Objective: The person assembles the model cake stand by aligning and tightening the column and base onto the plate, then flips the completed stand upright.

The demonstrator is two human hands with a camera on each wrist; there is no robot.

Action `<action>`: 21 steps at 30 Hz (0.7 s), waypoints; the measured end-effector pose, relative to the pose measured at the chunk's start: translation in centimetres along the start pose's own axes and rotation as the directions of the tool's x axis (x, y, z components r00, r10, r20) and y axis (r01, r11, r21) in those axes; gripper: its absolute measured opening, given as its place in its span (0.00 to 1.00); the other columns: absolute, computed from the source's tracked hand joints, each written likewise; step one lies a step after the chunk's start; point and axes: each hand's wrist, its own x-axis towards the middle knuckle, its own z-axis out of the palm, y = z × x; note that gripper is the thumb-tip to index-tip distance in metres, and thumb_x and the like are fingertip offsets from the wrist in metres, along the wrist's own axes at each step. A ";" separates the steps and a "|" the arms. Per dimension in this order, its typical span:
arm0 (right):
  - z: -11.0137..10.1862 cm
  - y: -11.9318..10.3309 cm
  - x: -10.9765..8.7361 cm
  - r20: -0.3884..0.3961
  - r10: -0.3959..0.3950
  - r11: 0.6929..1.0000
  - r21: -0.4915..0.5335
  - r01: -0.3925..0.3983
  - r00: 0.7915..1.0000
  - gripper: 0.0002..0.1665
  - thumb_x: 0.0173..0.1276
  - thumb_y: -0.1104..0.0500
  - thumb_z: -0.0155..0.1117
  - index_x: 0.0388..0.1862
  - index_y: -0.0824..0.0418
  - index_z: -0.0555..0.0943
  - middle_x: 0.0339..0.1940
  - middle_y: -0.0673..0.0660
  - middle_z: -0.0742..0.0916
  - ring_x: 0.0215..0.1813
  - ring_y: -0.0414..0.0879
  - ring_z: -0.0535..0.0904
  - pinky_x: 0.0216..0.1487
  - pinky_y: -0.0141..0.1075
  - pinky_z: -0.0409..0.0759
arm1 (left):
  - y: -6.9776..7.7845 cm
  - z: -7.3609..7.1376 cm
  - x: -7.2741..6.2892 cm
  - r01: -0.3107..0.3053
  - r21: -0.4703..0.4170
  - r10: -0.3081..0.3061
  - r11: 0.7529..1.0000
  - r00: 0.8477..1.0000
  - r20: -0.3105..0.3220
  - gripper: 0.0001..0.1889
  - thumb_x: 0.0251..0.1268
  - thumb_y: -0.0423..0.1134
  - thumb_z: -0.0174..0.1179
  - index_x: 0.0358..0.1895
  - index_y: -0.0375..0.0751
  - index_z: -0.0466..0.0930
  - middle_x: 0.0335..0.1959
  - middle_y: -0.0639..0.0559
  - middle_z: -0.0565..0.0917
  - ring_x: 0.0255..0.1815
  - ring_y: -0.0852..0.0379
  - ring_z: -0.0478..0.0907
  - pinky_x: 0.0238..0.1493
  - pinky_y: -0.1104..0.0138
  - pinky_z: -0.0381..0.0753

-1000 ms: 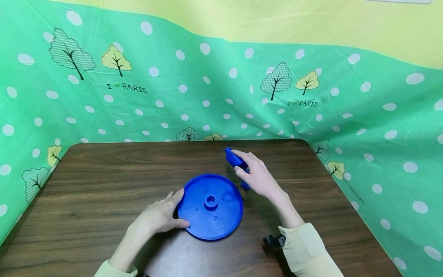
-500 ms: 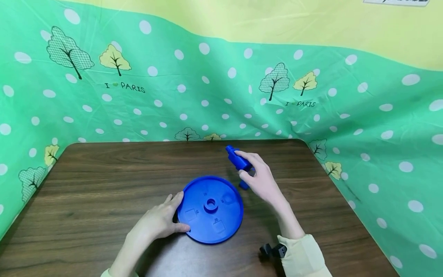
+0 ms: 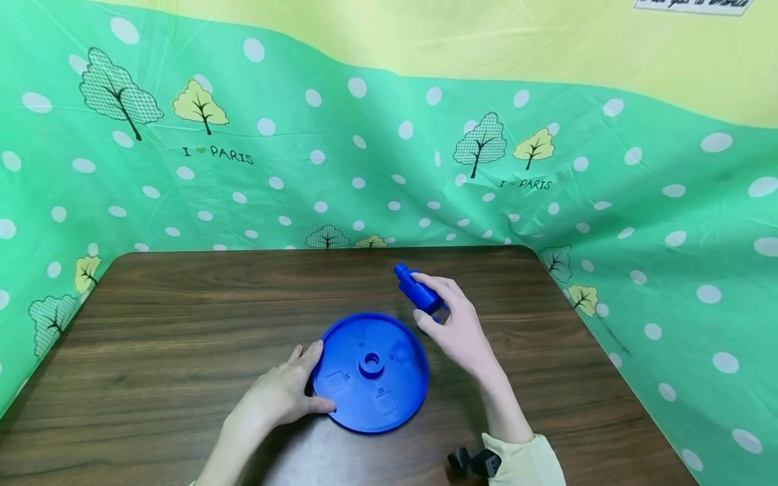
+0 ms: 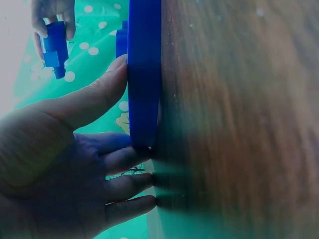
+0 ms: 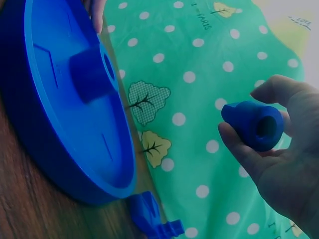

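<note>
A brown wood table [image 3: 182,351] with dark stripes
A round blue plate [image 3: 372,391] lies flat on it. A little blue piece [image 5: 149,216] lies just beside the plate.

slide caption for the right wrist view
A right hand grips a hollow blue part near a blue disc and another blue piece, before dotted green cloth.
</note>
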 end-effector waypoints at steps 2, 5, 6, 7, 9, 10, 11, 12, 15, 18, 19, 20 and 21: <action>0.1 -0.1 -0.2 0.005 -0.003 1.000 -0.001 0.003 1.000 0.34 0.69 0.62 0.69 0.72 0.40 0.76 0.68 0.55 0.79 0.63 0.57 0.80 0.54 0.49 0.85 | 0.0 0.1 0.0 0.008 -0.001 -0.008 1.000 1.000 0.001 0.57 0.53 0.59 0.76 0.83 0.44 0.55 0.80 0.29 0.59 0.79 0.26 0.60 0.71 0.27 0.63; 0.3 -0.2 -0.4 0.010 -0.008 1.000 -0.005 0.008 1.000 0.34 0.69 0.62 0.70 0.72 0.40 0.76 0.67 0.55 0.78 0.63 0.57 0.80 0.54 0.47 0.86 | 0.2 0.3 0.0 0.015 -0.002 -0.015 1.000 1.000 0.000 0.57 0.53 0.59 0.76 0.83 0.44 0.55 0.80 0.29 0.59 0.79 0.26 0.60 0.71 0.27 0.62; 0.4 -0.3 -0.5 0.012 -0.010 1.000 -0.008 0.010 1.000 0.34 0.69 0.62 0.70 0.72 0.41 0.76 0.67 0.55 0.78 0.63 0.57 0.80 0.53 0.45 0.86 | 0.2 0.4 0.0 0.015 -0.002 -0.015 1.000 1.000 0.000 0.57 0.52 0.59 0.76 0.83 0.44 0.55 0.80 0.28 0.59 0.79 0.25 0.60 0.71 0.27 0.62; 0.5 -0.3 -0.6 0.015 -0.011 1.000 -0.009 0.011 1.000 0.34 0.69 0.61 0.70 0.72 0.41 0.76 0.67 0.56 0.78 0.62 0.57 0.80 0.51 0.43 0.86 | 0.2 0.4 0.0 0.014 -0.003 -0.014 1.000 1.000 -0.001 0.57 0.52 0.59 0.76 0.83 0.44 0.55 0.80 0.28 0.59 0.79 0.25 0.60 0.71 0.27 0.62; 0.6 -0.5 -0.8 0.022 -0.017 1.000 -0.017 0.017 1.000 0.33 0.69 0.60 0.70 0.72 0.41 0.77 0.66 0.56 0.78 0.61 0.57 0.79 0.46 0.39 0.86 | 0.3 0.5 -0.1 0.013 -0.007 -0.013 1.000 1.000 -0.003 0.57 0.52 0.59 0.77 0.83 0.44 0.55 0.80 0.28 0.59 0.79 0.25 0.59 0.71 0.27 0.62; 0.7 -0.5 -0.9 0.027 -0.023 1.000 -0.020 0.023 0.999 0.33 0.70 0.59 0.70 0.72 0.41 0.77 0.66 0.56 0.78 0.61 0.57 0.79 0.44 0.37 0.86 | 0.4 0.5 -0.1 0.014 -0.010 -0.014 1.000 1.000 -0.004 0.57 0.52 0.58 0.77 0.82 0.44 0.55 0.80 0.28 0.59 0.79 0.25 0.59 0.72 0.27 0.62; 0.8 -0.6 -1.0 0.034 -0.027 0.999 -0.021 0.027 0.999 0.33 0.70 0.59 0.70 0.72 0.41 0.77 0.66 0.56 0.77 0.61 0.57 0.79 0.43 0.36 0.86 | 0.4 0.5 -0.1 0.013 -0.011 -0.013 1.000 1.000 -0.005 0.57 0.52 0.58 0.77 0.82 0.44 0.55 0.80 0.27 0.59 0.79 0.25 0.59 0.72 0.28 0.63; 1.0 -0.8 -1.1 0.041 -0.030 0.999 -0.023 0.031 0.999 0.33 0.70 0.58 0.70 0.72 0.40 0.76 0.66 0.56 0.77 0.61 0.57 0.78 0.42 0.35 0.86 | 0.4 0.5 -0.1 0.015 -0.011 -0.015 1.000 1.000 -0.005 0.57 0.52 0.58 0.77 0.82 0.44 0.55 0.80 0.27 0.58 0.79 0.25 0.59 0.72 0.28 0.63; 1.3 -1.0 -1.4 0.066 -0.037 0.999 -0.030 0.039 0.997 0.33 0.70 0.58 0.70 0.72 0.39 0.76 0.65 0.55 0.78 0.62 0.55 0.79 0.44 0.36 0.87 | 0.6 0.5 -0.2 0.024 -0.011 -0.024 1.000 1.000 -0.005 0.57 0.51 0.58 0.77 0.83 0.44 0.55 0.80 0.26 0.57 0.79 0.25 0.59 0.72 0.28 0.63; 1.4 -1.2 -1.7 0.083 -0.030 0.999 -0.039 0.033 0.996 0.33 0.70 0.56 0.70 0.72 0.37 0.76 0.64 0.52 0.79 0.62 0.52 0.80 0.50 0.41 0.88 | 0.7 0.5 -0.1 0.030 -0.009 -0.031 0.999 1.000 -0.003 0.57 0.51 0.58 0.77 0.83 0.45 0.55 0.80 0.25 0.57 0.78 0.24 0.60 0.71 0.28 0.64; 1.4 -1.3 -1.8 0.087 -0.025 0.999 -0.039 0.029 0.996 0.33 0.70 0.56 0.70 0.72 0.36 0.76 0.64 0.51 0.80 0.62 0.52 0.80 0.51 0.42 0.88 | 0.7 0.5 -0.1 0.033 -0.012 -0.033 0.999 0.999 -0.003 0.57 0.51 0.58 0.77 0.83 0.45 0.55 0.80 0.25 0.56 0.78 0.24 0.61 0.71 0.28 0.64; 1.5 -1.3 -1.8 0.090 -0.020 0.999 -0.036 0.023 0.996 0.32 0.71 0.55 0.70 0.72 0.36 0.76 0.64 0.51 0.81 0.62 0.52 0.81 0.52 0.43 0.88 | 0.7 0.5 -0.1 0.033 -0.014 -0.033 0.999 0.999 -0.004 0.57 0.51 0.58 0.77 0.83 0.45 0.55 0.80 0.25 0.56 0.78 0.24 0.60 0.71 0.28 0.64; 1.5 -1.4 -1.8 0.094 -0.014 1.000 -0.024 0.016 0.995 0.32 0.71 0.54 0.70 0.72 0.37 0.76 0.64 0.52 0.82 0.62 0.52 0.81 0.53 0.43 0.89 | 0.7 0.6 -0.1 0.035 -0.016 -0.035 0.999 0.999 -0.005 0.57 0.51 0.58 0.77 0.83 0.45 0.55 0.80 0.25 0.56 0.78 0.23 0.61 0.71 0.28 0.64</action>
